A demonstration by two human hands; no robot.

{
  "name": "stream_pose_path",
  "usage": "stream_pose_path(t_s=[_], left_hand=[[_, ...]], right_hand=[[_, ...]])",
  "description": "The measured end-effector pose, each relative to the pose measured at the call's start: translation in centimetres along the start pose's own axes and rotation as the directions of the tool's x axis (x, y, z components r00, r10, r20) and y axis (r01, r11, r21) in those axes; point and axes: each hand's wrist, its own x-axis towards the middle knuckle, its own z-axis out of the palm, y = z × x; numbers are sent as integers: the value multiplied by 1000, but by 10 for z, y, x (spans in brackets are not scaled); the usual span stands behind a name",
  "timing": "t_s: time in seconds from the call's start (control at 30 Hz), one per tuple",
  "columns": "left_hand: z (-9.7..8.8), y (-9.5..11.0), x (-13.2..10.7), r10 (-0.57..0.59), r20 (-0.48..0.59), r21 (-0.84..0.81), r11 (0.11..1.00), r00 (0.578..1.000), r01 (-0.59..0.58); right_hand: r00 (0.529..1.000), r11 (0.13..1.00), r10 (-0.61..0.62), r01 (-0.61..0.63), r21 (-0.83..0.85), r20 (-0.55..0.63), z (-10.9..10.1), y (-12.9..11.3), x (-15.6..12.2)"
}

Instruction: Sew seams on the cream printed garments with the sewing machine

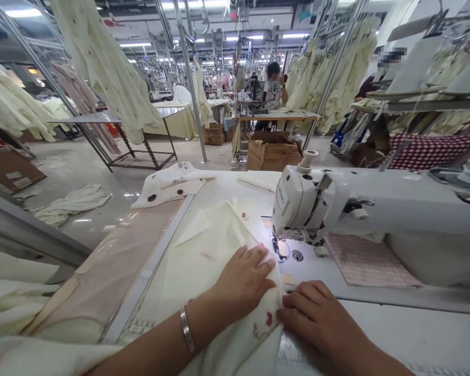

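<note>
Apparently, we are lining up the edge of the pale cloth [196, 266] beside the needle [275, 244] of the sewing machine [376, 201], with the cloth spread on the table [399, 326]. Our left hand [245, 277] rests palm-down on it near the needle, fingers a little apart; our right hand [321, 318] is at the cloth's right edge, fingers curled, and we cannot tell whether they pinch it. We judge that the next move calls for a flat, straight edge and fingertips clear of the needle. A loose fold at the cloth's far end could get in the way. A pink checked cloth [372, 261] lies under the machine's arm; a spotted cloth [168, 185] lies at the table's far left.
</note>
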Motion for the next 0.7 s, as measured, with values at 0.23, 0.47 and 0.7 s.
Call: stream_pose_path(t_s=[0.23,0.47,0.7], left_hand=[[-2,-8,21,29,-16,-18,999,999,-29],[3,-13,21,41,-25,-14,999,999,-42],[9,-21,26,216,-95,62,975,972,-211]], right_hand=[[999,999,20,-18,49,-46,6,17,0],[994,997,75,-72,38,-81,9,13,-6],[992,996,86,-88,-20,-96,14,11,-14]])
